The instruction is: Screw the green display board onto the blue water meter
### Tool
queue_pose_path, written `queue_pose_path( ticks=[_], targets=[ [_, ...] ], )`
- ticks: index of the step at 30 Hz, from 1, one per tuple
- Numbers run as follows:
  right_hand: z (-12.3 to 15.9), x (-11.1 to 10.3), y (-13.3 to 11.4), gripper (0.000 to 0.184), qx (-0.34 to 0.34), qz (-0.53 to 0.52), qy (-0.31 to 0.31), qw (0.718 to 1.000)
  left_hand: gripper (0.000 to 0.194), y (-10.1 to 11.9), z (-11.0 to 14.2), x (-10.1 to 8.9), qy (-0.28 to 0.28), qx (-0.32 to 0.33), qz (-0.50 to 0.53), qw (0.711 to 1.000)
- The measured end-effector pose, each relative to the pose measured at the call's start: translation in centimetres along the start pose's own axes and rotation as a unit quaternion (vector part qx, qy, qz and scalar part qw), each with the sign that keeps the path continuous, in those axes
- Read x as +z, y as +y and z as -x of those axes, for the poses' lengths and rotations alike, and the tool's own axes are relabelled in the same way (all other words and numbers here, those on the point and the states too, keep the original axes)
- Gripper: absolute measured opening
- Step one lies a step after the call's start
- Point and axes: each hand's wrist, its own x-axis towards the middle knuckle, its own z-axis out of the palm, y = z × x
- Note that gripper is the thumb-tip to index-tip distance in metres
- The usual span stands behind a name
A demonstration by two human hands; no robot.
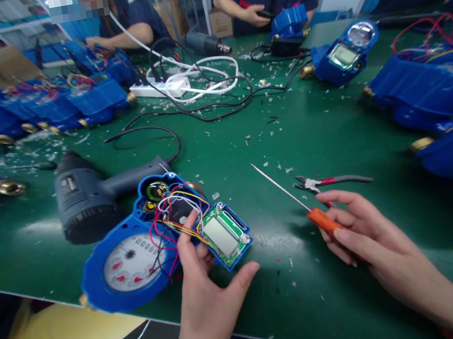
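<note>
My right hand (pixel 369 232) grips a screwdriver (pixel 324 221) by its orange handle, its thin metal shaft pointing up and left over the table. My left hand (pixel 207 288) is beside a small circuit board (pixel 222 235) with a grey display in a blue frame. Its thumb is spread away from the board; its index finger touches the wires, and the other fingers are partly hidden at the board's left edge. Coloured wires (pixel 165 217) run from the board into an opened blue water meter (pixel 121 294) with a round dial, lying near the table's front edge.
A heat gun (pixel 85 196) lies behind the meter, and cutting pliers (pixel 328 181) lie beyond my right hand. Blue meters stand left (pixel 55 108) and right (pixel 433 83). A power strip (pixel 161 88) with tangled cables and scattered scraps lie farther back. Co-workers sit across the green table (pixel 226 140).
</note>
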Motion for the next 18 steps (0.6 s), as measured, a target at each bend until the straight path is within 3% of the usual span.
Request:
queue_pose_path(
  ticks=[4, 8, 12, 18],
  targets=[
    [0.1, -0.2, -0.6, 0.028, -0.038, 0.109, 0.012, 0.993, 0.089, 0.4, -0.6, 0.6, 0.019, 0.004, 0.025, 1.000],
    [0.5, -1.5, -2.7, 0.015, -0.113, 0.235, 0.012, 0.965, 0.077, 0.5, -1.0, 0.3, -0.018, -0.003, 0.072, 0.997],
    [2.2, -3.7, -4.9, 0.023, -0.190, 0.390, -0.048, 0.900, 0.077, 0.3, -0.7, -0.5, -0.065, -0.001, 0.116, 0.991],
    [4.1, -5.7, -7.1, 0.040, -0.212, 0.550, -0.128, 0.797, 0.082, -0.3, -0.5, -0.8, -0.066, 0.012, 0.107, 0.992]
  ],
)
